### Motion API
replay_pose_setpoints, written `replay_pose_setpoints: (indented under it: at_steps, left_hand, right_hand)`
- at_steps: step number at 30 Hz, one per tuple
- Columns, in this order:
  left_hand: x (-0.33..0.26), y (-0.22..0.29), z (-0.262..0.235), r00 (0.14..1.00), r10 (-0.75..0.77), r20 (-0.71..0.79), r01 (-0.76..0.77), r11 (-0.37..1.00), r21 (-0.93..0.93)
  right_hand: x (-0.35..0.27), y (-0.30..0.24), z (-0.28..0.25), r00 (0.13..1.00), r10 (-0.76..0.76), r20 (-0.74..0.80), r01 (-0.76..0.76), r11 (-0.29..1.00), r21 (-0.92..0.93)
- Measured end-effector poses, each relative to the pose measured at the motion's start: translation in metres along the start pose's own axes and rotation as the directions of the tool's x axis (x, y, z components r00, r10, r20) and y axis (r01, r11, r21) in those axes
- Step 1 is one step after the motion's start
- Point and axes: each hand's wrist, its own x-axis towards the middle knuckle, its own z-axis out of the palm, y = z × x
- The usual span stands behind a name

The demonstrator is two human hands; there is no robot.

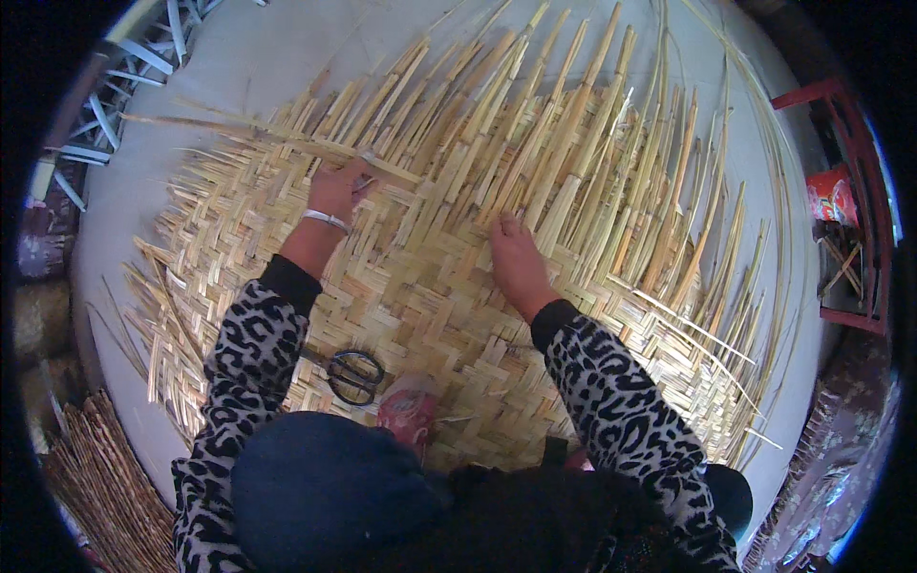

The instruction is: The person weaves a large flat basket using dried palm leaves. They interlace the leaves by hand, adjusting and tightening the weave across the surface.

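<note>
A large mat (401, 296) of flat, pale yellow reed strips lies on the floor in a zigzag weave. Along its far edge, loose reed strips (564, 143) fan outward, unwoven. My left hand (336, 191) wears a bracelet and is closed in a pinch on a reed strip (390, 172) lying across the far left part of the weave. My right hand (521, 263) rests where the loose strips leave the weave, its fingers bent down and pressed together; what lies under the fingertips is hidden. Black-handled scissors (354, 377) lie on the mat in front of my body.
A pink shoe (409, 409) stands on the mat beside the scissors. To the right are a dark red frame (853, 205) and a red container (833, 197). A white slatted rack (129, 76) stands far left, and a bundle of brown stalks (105, 482) lies near left.
</note>
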Motion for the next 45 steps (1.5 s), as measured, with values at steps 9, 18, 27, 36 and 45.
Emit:
replay_pose_setpoints:
  at_steps: [9,18,27,36,45]
  left_hand:
    - [0.003,0.081,-0.039,0.971,0.170,0.169,-0.229,0.865,0.447]
    - [0.038,0.080,-0.070,0.955,-0.104,0.278,0.083,0.993,0.086]
    - [0.124,0.034,-0.034,0.286,0.092,0.954,-0.958,0.042,0.283]
    - [0.148,0.033,0.036,0.854,-0.408,0.324,-0.059,0.542,0.838]
    - [0.184,0.012,0.073,0.763,-0.358,0.538,-0.627,-0.213,0.749]
  right_hand:
    - [0.077,-0.039,-0.038,0.971,-0.165,0.172,0.161,0.986,0.032]
    - [0.165,-0.070,0.007,0.918,-0.088,0.386,-0.002,0.974,0.226]
    - [0.151,-0.089,-0.003,0.967,0.168,0.192,-0.212,0.947,0.243]
    - [0.147,-0.088,-0.004,0.905,0.406,0.125,-0.424,0.851,0.310]
    - [0.129,-0.085,-0.011,0.885,0.456,0.095,-0.439,0.748,0.498]
